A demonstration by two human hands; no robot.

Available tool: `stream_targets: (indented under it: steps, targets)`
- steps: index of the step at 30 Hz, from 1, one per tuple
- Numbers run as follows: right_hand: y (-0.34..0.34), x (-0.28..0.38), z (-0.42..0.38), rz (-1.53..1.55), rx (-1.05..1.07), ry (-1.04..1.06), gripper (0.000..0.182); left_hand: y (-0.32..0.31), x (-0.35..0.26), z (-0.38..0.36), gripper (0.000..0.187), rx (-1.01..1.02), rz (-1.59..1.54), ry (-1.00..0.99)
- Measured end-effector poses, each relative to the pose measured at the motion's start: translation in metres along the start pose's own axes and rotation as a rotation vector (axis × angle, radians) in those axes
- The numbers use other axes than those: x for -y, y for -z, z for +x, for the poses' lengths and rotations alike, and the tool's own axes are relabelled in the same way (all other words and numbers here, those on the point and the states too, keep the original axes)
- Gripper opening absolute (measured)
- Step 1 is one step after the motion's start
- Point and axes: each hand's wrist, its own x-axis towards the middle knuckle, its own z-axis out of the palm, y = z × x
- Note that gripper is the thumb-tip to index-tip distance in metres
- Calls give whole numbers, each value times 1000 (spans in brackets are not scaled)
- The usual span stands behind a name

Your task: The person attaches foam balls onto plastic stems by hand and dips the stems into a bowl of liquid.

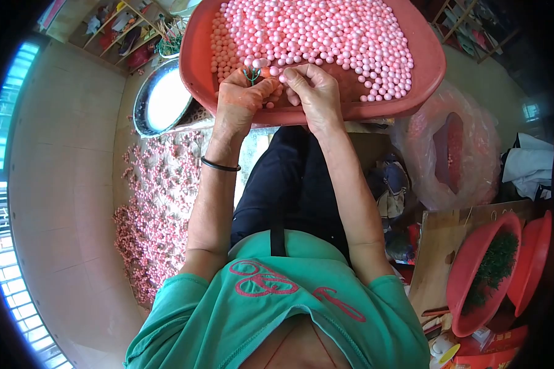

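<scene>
My left hand (239, 98) is closed on a small green branched stem (252, 75), with pink beads at its tips. Close beside it, my right hand (316, 95) pinches a pink bead (283, 78) between thumb and finger. Both hands are over the near edge of a large red plastic basin (375, 109). Inside the basin lies a thick layer of loose pink beads (314, 31), heaped toward the far side. My fingers hide part of the stem and its lower end.
A bowl of white contents (168, 98) stands left of the basin. Many pink beaded sprigs (157, 227) cover the floor at left. A clear plastic bag (474, 129) lies at right, near a red basin (458, 289) of green stems. Shelves (120, 31) stand at the back.
</scene>
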Motion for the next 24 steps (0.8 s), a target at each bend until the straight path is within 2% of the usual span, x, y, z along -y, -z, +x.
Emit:
stream_targets:
  steps: [7,13,20,23,24]
  targets:
    - [1,1,-1,92,-52,44,13,-1,-3,-1,11,-19,-42,19]
    - [-3,-3,0,-3,-71,54,13,-1,-4,-2,11,3,-43,8]
    - [1,-4,4,27,-13,9,16,-3,-5,-3,10,-11,-42,11]
    - [3,-2,5,36,15,-15,18,2,-2,-1,19,33,-15,2]
    - [3,-1,5,29,20,-25,18,1,-2,-1,15,26,-23,-3]
